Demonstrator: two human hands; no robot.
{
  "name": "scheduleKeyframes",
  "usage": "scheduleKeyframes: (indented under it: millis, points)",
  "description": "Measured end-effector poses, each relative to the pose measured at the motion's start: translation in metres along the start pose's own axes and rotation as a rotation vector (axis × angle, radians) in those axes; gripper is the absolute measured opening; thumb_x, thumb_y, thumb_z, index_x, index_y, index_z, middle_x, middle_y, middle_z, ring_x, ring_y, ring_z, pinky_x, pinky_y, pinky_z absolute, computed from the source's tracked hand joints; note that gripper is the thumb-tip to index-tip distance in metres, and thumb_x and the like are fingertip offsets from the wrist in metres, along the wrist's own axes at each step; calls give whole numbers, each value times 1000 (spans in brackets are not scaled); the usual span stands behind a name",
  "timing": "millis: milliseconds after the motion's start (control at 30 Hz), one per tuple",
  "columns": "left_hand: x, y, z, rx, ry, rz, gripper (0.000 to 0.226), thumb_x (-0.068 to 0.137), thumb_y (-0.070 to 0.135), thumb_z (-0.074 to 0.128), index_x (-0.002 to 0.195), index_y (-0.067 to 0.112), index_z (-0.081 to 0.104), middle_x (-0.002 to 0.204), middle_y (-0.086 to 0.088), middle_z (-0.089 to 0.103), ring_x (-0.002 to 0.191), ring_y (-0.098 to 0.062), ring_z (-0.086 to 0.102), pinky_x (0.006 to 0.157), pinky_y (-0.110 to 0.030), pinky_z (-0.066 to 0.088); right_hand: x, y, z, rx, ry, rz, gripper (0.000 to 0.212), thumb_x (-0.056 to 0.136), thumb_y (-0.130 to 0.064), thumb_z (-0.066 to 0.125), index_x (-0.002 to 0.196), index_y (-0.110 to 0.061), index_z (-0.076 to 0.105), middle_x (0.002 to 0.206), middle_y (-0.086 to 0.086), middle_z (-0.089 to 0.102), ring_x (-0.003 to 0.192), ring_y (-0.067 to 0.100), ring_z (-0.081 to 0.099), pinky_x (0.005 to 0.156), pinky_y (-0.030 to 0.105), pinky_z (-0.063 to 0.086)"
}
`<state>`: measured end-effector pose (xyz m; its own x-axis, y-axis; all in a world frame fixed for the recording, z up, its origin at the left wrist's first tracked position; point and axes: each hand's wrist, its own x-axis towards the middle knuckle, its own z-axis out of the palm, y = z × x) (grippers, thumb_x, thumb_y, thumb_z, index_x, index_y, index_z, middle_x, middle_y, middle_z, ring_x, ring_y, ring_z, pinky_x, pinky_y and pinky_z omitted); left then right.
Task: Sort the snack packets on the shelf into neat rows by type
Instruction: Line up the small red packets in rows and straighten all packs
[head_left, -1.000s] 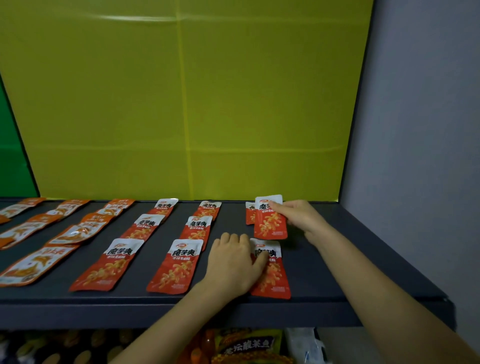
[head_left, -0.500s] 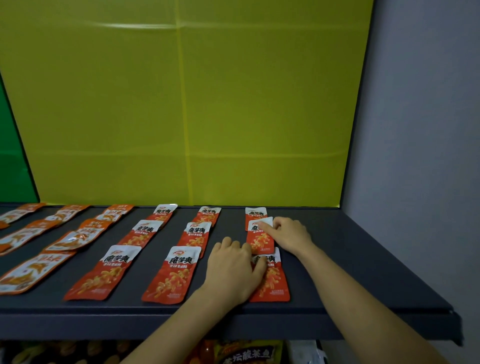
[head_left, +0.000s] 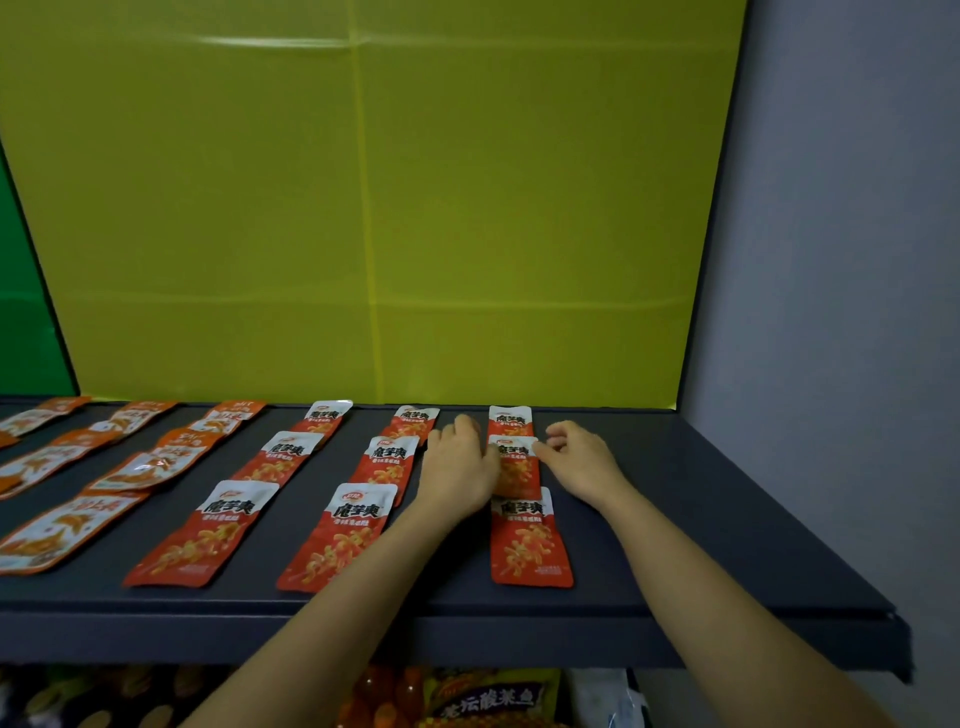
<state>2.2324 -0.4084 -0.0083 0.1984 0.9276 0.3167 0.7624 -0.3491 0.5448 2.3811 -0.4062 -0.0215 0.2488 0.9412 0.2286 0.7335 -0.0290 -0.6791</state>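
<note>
Red-and-white snack packets lie in columns on the dark shelf (head_left: 675, 519). The rightmost column has a back packet (head_left: 510, 420), a middle packet (head_left: 517, 467) and a front packet (head_left: 527, 540). My left hand (head_left: 457, 467) lies flat beside the middle packet, its fingers touching the packet's left edge. My right hand (head_left: 579, 457) touches the packet's right edge with its fingertips, fingers loosely bent. The packet lies flat on the shelf between both hands. Two more red columns (head_left: 343, 535) (head_left: 208, 535) lie to the left.
Orange packets of another type (head_left: 140, 467) lie in columns at the far left. A yellow-green panel (head_left: 363, 208) backs the shelf and a grey wall (head_left: 831, 260) stands at the right. Below the shelf, more snack bags (head_left: 483, 699) show.
My right hand set the packet it held down in the middle of the right column. My left hand left the front packet and moved back to the middle packet's left edge.
</note>
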Motion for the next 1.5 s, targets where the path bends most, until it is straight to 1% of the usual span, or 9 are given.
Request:
scheduleKeyframes:
  millis: [267,367,500,667,800,967,1167,1333,1500]
  points:
    - [10,1,13,-93,-217,-96,27,98,18,32,114,-3,39,121,-25,55,109,-38,53,85,-42,42,-5,-5,0,-44,-127,-6,65,95,-27,48,149,-12,15,140,-4,51,136,23,36,109,42,33]
    - [6,3,10,-110,-227,-92,16,98,19,32,101,5,41,120,-22,56,112,-37,52,91,-43,42,-9,-9,-3,-42,-133,10,63,96,-27,46,149,-11,16,142,-1,50,137,25,34,110,41,33]
    - [-8,9,-3,-169,-223,-118,37,100,18,30,131,-1,37,141,-20,42,130,-30,40,102,-34,33,-20,-12,-10,75,-147,64,52,96,-20,45,145,-11,29,144,7,46,134,23,41,108,34,36]
    - [-31,5,-6,-218,-289,-43,39,100,20,31,138,8,36,141,-6,45,131,-22,41,105,-24,29,-58,-9,-23,150,-288,-5,47,99,-18,40,145,-16,30,147,-1,41,136,15,38,104,24,33]
    - [-35,0,0,-81,-292,6,42,100,23,29,137,4,33,144,-9,41,137,-22,32,117,-34,14,-69,-4,-16,-102,-337,-62,54,98,-40,33,148,-36,12,157,-2,22,145,22,18,118,39,20]
    - [-36,1,3,35,-308,74,40,101,25,26,135,6,32,146,-9,37,140,-19,26,117,-31,9,-72,-8,-18,-247,-354,-12,56,99,-43,27,149,-35,2,160,-3,5,147,26,3,117,40,14]
    - [-42,1,-10,-81,-190,111,24,99,22,33,112,7,48,126,-11,53,124,-24,43,110,-37,31,-75,-20,-22,-107,-277,-78,52,100,-30,34,149,-22,17,158,-1,14,147,17,9,118,31,10]
    - [-49,-38,-68,12,71,78,36,98,23,37,132,15,45,135,-7,51,125,-23,46,101,-34,39,-83,-58,-16,-7,-183,-160,44,100,-19,37,143,-18,34,150,-3,34,137,15,32,109,26,25]
    - [-54,-96,-102,-39,-106,-110,36,99,19,37,130,2,43,135,-15,50,123,-29,47,96,-32,37,-91,-101,25,66,-259,-143,46,99,-19,39,144,-18,32,150,0,34,138,13,34,112,28,28]
